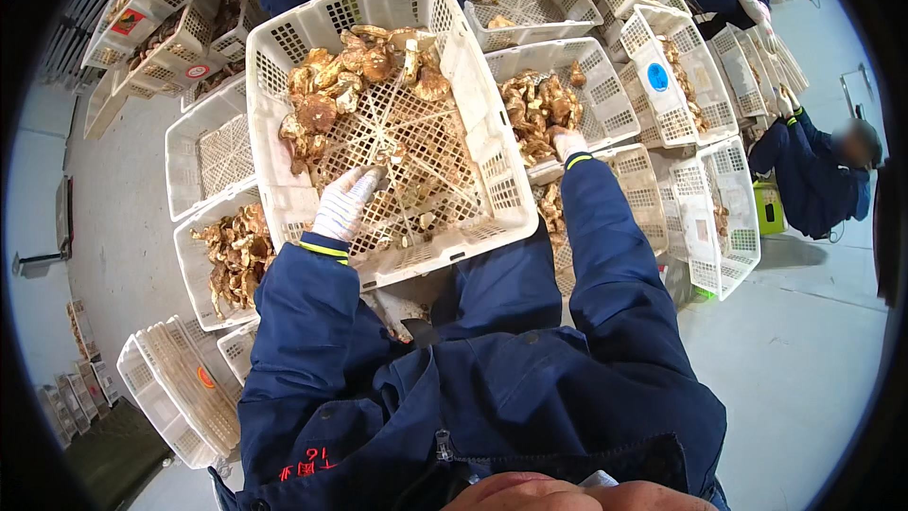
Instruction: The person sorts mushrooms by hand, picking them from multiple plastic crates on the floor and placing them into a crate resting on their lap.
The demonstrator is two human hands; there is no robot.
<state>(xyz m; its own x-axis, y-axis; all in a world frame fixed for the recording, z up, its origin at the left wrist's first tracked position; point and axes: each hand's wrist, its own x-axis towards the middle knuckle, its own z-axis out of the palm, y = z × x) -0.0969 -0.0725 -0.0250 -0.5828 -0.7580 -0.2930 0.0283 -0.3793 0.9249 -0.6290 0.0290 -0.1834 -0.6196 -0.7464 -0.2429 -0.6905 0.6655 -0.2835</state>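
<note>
My left hand (pixel 346 202), in a white striped glove, is over the near left part of a large white mesh crate (pixel 501 147). Its fingers are drawn together, with something dark at their tips too small to make out. Brown mushrooms (pixel 322 99) are heaped along that crate's far and left sides, and small scraps lie on its mesh bottom. Off to the right, my gloved right hand (pixel 569 144) reaches to the near edge of a mushroom pile (pixel 539 104) in a second white crate (pixel 605 85). Its fingertips are hidden there.
At my left stands a crate of mushrooms (pixel 236 255) below a mesh crate (pixel 222 156). Stacked crates (pixel 180 388) are at the lower left. More crates (pixel 662 76) crowd the right. Co-workers sit across from me and at the far right (pixel 813 170).
</note>
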